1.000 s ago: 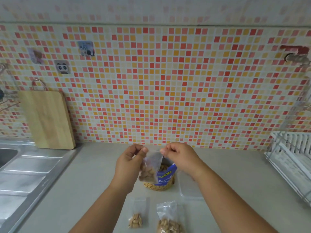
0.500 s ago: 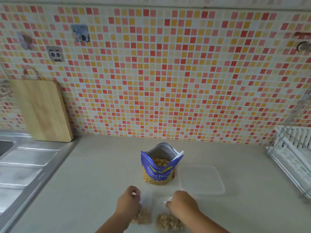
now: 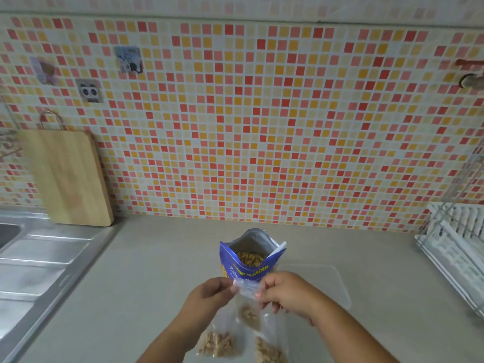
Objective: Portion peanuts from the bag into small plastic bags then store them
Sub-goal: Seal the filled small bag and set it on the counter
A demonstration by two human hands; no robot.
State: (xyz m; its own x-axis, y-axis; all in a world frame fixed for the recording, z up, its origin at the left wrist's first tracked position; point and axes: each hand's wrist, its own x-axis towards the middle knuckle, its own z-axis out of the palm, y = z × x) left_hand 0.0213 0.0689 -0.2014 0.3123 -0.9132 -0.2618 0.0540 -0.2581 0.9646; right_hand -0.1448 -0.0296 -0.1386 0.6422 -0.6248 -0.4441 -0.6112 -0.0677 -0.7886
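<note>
An open blue peanut bag (image 3: 250,260) stands upright on the counter, with peanuts visible inside. Just in front of it, my left hand (image 3: 207,297) and my right hand (image 3: 284,293) pinch the top strip of a small clear plastic bag (image 3: 247,301) that hangs between them with peanuts in its bottom. On the counter below lie two more small bags with peanuts, one at the left (image 3: 218,343) and one at the right (image 3: 268,348).
A clear plastic container (image 3: 324,284) lies right of the peanut bag. A wooden cutting board (image 3: 66,176) leans on the tiled wall at left, above a steel sink drainboard (image 3: 39,265). A white dish rack (image 3: 455,247) stands at the right edge.
My hands went down to the counter by the small bags half a second ago. Now they are raised again, holding a small bag of peanuts by its top.
</note>
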